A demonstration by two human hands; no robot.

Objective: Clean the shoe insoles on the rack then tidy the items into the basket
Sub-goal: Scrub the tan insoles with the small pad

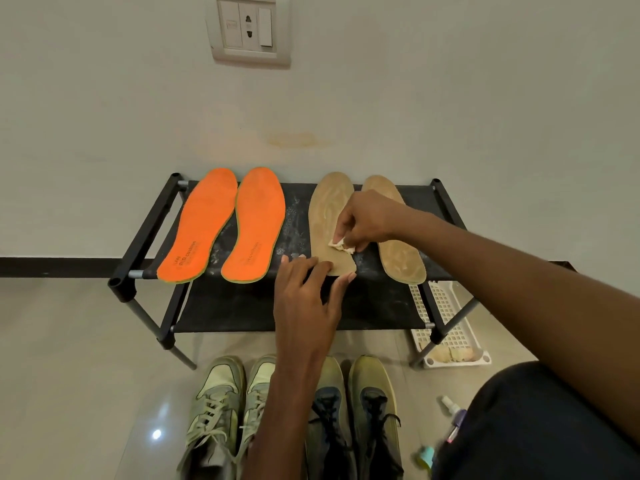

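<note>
Two orange insoles (204, 223) (256, 225) lie side by side on the left of the black shoe rack (149, 233). Two tan insoles lie on the right of its top shelf. My right hand (367, 220) pinches a small crumpled white wipe (341, 244) against the left tan insole (323, 209). My left hand (310, 292) presses down on that insole's heel end with fingers spread. The right tan insole (401, 258) lies untouched beside my right wrist. A white plastic basket (450, 327) sits on the floor under the rack's right end.
Two pairs of sneakers (225, 410) (360, 410) stand on the floor in front of the rack. A small spray bottle (453, 410) and a teal item (426, 457) lie by my knee at the right. Used wipes lie in the basket. A wall socket (249, 29) is above.
</note>
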